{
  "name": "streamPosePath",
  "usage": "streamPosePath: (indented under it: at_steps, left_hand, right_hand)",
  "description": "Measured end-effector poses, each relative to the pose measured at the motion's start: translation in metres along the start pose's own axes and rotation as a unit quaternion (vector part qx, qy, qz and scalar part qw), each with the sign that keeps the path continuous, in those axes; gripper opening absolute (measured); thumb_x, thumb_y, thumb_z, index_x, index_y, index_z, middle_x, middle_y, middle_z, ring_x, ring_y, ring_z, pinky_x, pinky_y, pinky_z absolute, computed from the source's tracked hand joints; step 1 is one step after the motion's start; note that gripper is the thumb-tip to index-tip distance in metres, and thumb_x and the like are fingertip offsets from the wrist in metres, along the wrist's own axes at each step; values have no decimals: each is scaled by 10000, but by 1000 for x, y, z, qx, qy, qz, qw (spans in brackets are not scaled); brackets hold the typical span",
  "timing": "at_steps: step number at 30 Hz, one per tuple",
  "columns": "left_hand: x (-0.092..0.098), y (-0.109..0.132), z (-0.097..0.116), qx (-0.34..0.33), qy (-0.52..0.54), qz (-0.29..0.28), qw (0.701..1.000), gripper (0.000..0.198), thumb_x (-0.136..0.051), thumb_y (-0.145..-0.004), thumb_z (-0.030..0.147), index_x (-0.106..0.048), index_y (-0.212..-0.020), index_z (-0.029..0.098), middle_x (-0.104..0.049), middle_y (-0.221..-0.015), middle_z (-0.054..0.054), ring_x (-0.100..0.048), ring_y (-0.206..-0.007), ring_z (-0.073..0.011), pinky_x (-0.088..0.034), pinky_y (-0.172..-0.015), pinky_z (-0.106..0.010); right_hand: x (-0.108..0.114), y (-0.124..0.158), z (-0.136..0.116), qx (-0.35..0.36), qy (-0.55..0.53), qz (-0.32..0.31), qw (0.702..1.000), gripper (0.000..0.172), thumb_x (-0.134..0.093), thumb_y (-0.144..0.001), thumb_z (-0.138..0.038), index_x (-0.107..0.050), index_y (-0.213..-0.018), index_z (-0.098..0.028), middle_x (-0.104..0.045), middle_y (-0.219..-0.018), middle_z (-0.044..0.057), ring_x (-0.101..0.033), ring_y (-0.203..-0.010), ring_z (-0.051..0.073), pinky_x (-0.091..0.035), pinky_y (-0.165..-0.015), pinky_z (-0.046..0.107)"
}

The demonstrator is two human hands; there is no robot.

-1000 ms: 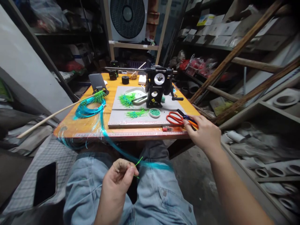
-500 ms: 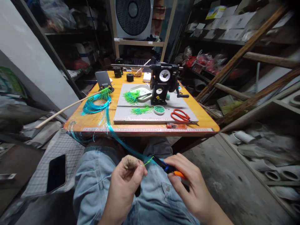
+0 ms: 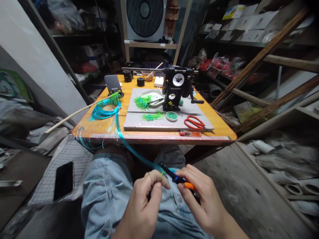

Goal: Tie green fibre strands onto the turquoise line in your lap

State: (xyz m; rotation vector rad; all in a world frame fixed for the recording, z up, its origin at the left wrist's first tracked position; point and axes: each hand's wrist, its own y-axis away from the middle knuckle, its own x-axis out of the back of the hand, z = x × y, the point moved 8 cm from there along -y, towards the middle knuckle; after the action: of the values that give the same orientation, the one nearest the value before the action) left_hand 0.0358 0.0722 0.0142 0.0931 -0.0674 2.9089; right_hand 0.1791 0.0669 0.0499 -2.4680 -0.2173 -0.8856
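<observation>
My left hand [image 3: 147,199] is closed in a pinch over my lap, its index finger wrapped in tape. A short bit of green strand [image 3: 162,173] pokes up at that finger; the rest is hidden. Gripped in my right hand [image 3: 203,191] is a pair of pliers [image 3: 176,178] with blue and orange handles. Their dark jaws point up and left, just above my left fingertips. Behind them a bundle of blue strands [image 3: 132,149] runs from my lap up to a blue coil [image 3: 106,111] on the table.
On the table, a grey board [image 3: 134,124] carries a black hand-cranked device [image 3: 171,93], green tufts [image 3: 152,116], a dish of green beads [image 3: 171,116] and red-handled scissors [image 3: 194,122]. A wooden stick [image 3: 72,116] juts past the left edge. A phone [image 3: 64,181] lies at left.
My left hand has moved right and its fingers have curled closer to the pliers. The green strand that stretched to the jaws now shows only as a short bit. The view has shifted slightly.
</observation>
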Motion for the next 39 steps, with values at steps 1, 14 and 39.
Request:
streamPosePath:
  at_steps: [1,14,39]
  left_hand:
    - [0,1,4,-16,8,10,1000,274,-482,-958,304,-634,-761,191,-492,-652,7,-435,-601,-145,-342,-587,-263]
    - [3,-9,-12,45,166,48,984,340,-591,-922,467,-696,-797,169,-436,-554,41,-352,-509,-96,-284,-501,-229]
    - [5,-5,9,-37,5,101,994,284,-555,-942,377,-726,-791,208,-564,-591,-14,-533,-613,-181,-389,-626,-282]
  right_hand:
    - [-1,0,1,1,7,7,1000,110,-478,-936,-212,-582,-921,-181,-612,-742,45,-523,-675,201,-382,-596,323]
    - [129,-27,103,-157,382,195,890,269,-552,-914,-442,-674,-982,-212,-690,-880,118,-636,-813,294,-442,-623,357]
    - [25,-35,9,-21,-38,17,999,160,-634,-923,-234,-706,-1064,-215,-636,-746,11,-586,-625,144,-468,-553,253]
